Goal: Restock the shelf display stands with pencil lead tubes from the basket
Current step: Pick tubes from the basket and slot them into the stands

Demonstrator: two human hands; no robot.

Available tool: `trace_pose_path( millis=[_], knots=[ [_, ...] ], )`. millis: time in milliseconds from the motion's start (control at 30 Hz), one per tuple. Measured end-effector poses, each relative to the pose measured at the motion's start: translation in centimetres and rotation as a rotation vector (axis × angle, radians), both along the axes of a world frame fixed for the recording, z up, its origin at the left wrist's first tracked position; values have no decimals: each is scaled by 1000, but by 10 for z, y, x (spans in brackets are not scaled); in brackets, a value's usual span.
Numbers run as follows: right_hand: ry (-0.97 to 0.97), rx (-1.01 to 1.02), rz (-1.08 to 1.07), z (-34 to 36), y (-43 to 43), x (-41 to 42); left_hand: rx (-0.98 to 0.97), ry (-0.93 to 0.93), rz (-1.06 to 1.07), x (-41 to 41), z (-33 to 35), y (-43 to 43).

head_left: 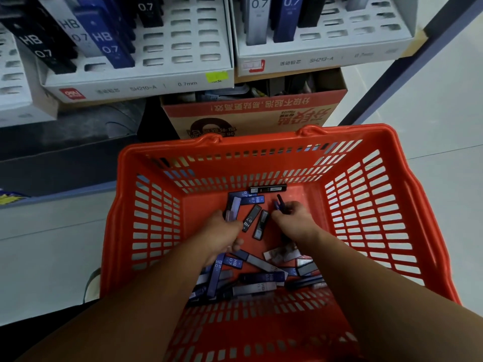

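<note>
Both my hands are down inside a red plastic basket [371, 205]. Several pencil lead tubes [261, 278] in blue, black and grey lie on its floor. My left hand [222, 231] grips a pale grey tube [233, 209] that sticks out past its fingers. My right hand [292, 215] pinches dark blue tubes [279, 202] at its fingertips. Two black tubes [257, 220] lie between the hands. On the shelf above stand two white display stands, the left stand [183, 48] and the right stand [339, 32], each holding a few upright tubes marked 0.7.
An orange cardboard box [248, 113] sits behind the basket under the shelf. A dark blue shelf post [407, 61] slants down at the right. Pale floor tiles [431, 126] lie to the right. A shoe [91, 283] shows left of the basket.
</note>
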State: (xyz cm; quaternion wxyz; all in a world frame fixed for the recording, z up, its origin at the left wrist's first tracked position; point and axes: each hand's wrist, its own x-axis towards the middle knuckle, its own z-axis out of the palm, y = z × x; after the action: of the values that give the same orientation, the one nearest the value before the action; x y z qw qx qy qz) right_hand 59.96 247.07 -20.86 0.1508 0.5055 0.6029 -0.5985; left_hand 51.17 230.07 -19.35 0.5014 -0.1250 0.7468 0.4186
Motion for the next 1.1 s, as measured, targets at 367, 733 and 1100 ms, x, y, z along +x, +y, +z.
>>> trace_pose_path(
  millis=[367, 733, 1100],
  knots=[
    [14, -444, -169, 15, 18, 14, -194, 527, -468, 3, -37, 26],
    [-174, 161, 112, -18, -20, -14, -48, 125, -123, 3, 3, -5],
    [41, -120, 49, 68, -23, -10, 144, 5, -134, -13, 100, -43]
  ],
)
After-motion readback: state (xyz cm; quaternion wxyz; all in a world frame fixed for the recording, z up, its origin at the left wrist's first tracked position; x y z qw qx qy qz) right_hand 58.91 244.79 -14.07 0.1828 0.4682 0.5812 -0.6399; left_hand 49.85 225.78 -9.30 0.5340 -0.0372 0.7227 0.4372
